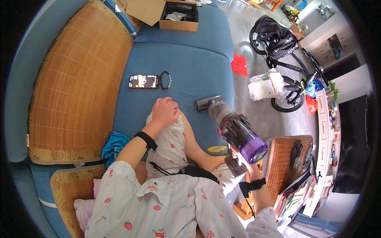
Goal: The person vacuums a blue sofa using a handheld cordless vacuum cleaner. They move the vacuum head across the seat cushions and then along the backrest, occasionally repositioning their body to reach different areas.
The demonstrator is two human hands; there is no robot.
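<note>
My right hand [242,159] grips the handle of a cordless handheld vacuum cleaner [238,128] with a purple end, a dark cyclone body and a see-through bin. Its grey nozzle [205,103] points left, low over the blue sofa seat [178,62]; whether it touches the fabric is unclear. Draped over my bent knee is my left hand [166,110], its fingers loosely curled, with no tool seen in it. Beyond that hand lie a smartphone [144,81] with its screen lit and a beaded bracelet [165,80]. Black straps circle both wrists.
Woven mat covers [80,80] line the sofa back. An open cardboard box [178,25] sits at the far end. On the floor to the right stand a bicycle [287,99], a white plastic package [265,86] and a mat-covered seat [285,160]. A blue cloth bag [114,145] is at left.
</note>
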